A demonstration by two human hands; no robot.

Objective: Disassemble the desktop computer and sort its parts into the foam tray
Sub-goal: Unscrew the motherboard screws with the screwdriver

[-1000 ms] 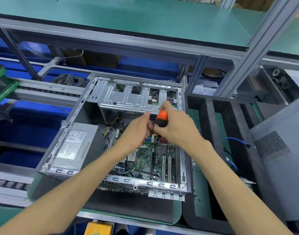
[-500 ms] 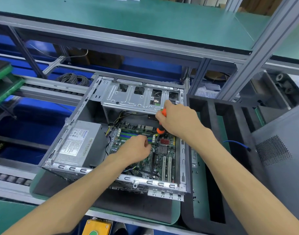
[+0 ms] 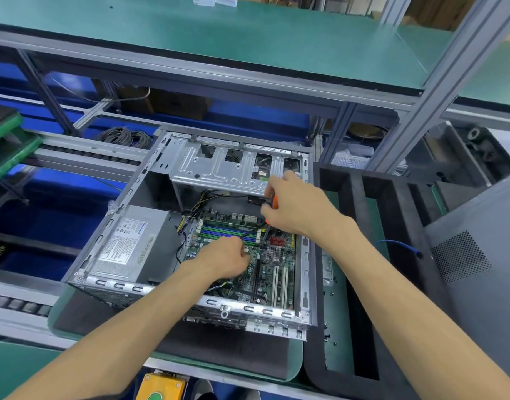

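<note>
The open grey steel desktop computer case [image 3: 190, 226] lies on its side, left of the black foam tray [image 3: 360, 226]. Inside it, the right hand [image 3: 297, 206] grips an orange-handled screwdriver [image 3: 274, 202], seemingly aimed at the green motherboard [image 3: 265, 264]; the left hand [image 3: 224, 256], fingers curled, apparently steadies it.

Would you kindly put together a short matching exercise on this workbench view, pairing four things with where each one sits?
Things:
1. power supply
2. drive cage
3. foam tray
4. screwdriver

Places:
A. gripped in the right hand, above the motherboard
B. beside the computer case, on its right
C. inside the case, at its left side
D. across the far end of the case, above the board

Pairs: 1-C, 2-D, 3-B, 4-A
</note>
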